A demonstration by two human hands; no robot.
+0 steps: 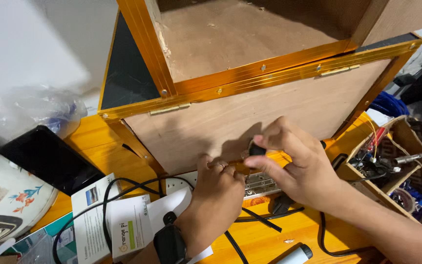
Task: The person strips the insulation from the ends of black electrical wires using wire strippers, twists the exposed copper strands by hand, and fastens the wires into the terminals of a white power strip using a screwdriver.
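A small black knob (257, 149) is being pinched by the right hand (296, 164) against the wooden box (289, 110) front, while what looks like a thin tool is being gripped just below-left by the left hand (216, 195).

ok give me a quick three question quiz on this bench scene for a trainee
1. True or false: the right hand pinches a small black part against the wooden box.
2. Which wrist carries the black watch: A left, B right?
3. Fill in: the box's edges are trimmed in ____-coloured metal strips.

Key: 1 true; 2 A; 3 gold. The left hand sits low at the panel's bottom edge, over a white power strip.
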